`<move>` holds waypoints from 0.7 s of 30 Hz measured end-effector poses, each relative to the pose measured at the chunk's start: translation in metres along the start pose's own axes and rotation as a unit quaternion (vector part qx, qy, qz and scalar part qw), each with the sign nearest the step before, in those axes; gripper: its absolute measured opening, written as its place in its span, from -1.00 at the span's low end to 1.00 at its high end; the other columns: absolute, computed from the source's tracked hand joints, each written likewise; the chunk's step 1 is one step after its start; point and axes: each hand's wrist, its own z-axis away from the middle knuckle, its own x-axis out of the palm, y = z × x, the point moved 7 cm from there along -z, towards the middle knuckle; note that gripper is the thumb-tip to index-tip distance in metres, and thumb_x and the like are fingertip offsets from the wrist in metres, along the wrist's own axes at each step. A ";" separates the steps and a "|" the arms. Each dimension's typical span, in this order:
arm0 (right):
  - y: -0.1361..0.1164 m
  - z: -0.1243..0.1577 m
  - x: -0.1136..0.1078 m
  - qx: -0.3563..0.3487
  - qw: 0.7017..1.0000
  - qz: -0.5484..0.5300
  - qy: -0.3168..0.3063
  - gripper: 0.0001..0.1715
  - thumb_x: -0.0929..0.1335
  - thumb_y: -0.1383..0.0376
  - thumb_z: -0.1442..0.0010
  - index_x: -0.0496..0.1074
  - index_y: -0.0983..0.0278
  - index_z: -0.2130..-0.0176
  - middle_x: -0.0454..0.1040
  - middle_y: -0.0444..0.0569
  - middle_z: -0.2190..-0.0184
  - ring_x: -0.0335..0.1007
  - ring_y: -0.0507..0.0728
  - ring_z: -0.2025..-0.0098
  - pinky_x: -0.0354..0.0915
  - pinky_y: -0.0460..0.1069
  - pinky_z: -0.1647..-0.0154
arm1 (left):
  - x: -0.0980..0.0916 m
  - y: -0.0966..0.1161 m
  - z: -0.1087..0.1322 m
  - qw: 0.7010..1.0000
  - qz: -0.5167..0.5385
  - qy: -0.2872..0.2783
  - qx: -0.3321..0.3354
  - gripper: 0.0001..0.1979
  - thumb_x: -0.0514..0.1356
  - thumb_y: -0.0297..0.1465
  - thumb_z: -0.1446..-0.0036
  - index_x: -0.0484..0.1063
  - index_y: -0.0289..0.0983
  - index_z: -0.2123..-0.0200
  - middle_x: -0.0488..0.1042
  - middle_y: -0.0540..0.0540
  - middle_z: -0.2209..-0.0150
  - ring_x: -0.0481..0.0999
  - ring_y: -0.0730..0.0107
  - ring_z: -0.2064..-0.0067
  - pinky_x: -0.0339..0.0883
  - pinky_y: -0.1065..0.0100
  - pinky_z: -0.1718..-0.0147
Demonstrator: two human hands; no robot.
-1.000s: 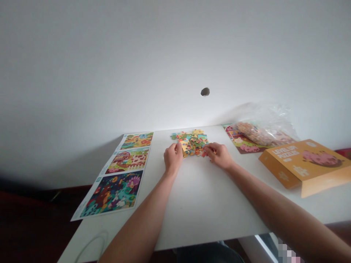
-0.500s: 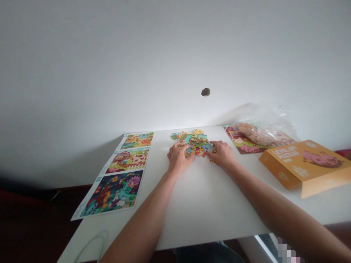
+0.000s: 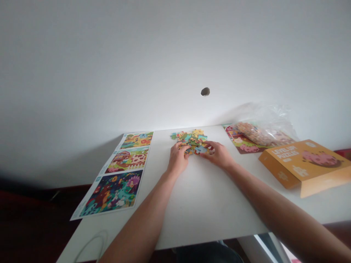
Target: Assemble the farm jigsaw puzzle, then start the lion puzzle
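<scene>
The pile of puzzle pieces (image 3: 191, 138) lies at the far middle of the white table (image 3: 203, 208), close to its far edge and the wall. Both hands rest on the near rim of the pile. The left hand (image 3: 177, 159) has its fingers curled onto the pieces; whether it pinches one I cannot tell. The right hand (image 3: 219, 155) lies loosely open, fingers spread flat over the pieces on the pile's right side.

Between the forearms and the near table edge the surface is bare and wide. Along the left edge lies a picture sheet (image 3: 120, 173) with three coloured scenes, its near corner reaching the table's side. To the right, well apart from the hands, an orange box (image 3: 301, 164) stands near the right near edge; its lid reads "LEVEL UP PUZZLES". Beyond it, a clear plastic bag (image 3: 263, 126) of pieces rests on another printed sheet (image 3: 241, 146) at the far edge.
</scene>
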 end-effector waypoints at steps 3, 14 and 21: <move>-0.013 0.004 0.003 -0.069 0.995 0.038 -0.065 -0.11 0.47 0.07 -0.03 0.23 0.16 -0.28 0.47 0.05 -0.05 0.35 0.25 -0.02 0.23 0.11 -0.04 | -0.001 -0.001 0.001 0.999 -0.030 -0.008 -0.015 -0.58 0.17 -0.59 -0.07 0.52 -0.14 0.02 0.32 -0.16 -0.16 0.30 0.09 -0.21 0.18 0.04 -0.23; 0.009 0.000 -0.010 0.024 0.986 0.158 -0.048 -0.20 0.38 0.25 -0.07 0.22 0.13 -0.28 0.35 0.14 -0.11 0.24 0.34 -0.12 0.17 0.17 -0.08 | -0.015 0.023 0.003 0.998 -0.049 -0.027 0.040 -0.47 0.09 -0.61 -0.09 0.49 0.00 -0.04 0.30 0.00 -0.26 0.10 0.03 -0.33 0.00 -0.13 -0.26; 0.022 0.005 -0.028 0.125 0.963 0.240 0.023 -0.24 0.39 -0.14 -0.07 0.47 0.34 -0.04 0.44 0.29 0.09 0.40 0.35 0.06 0.28 0.11 0.08 | 0.001 0.038 0.012 0.988 -0.010 -0.107 0.110 -0.73 0.17 -0.40 -0.16 0.57 -0.02 0.12 0.48 0.01 -0.11 0.05 -0.06 -0.34 -0.17 -0.20 -0.26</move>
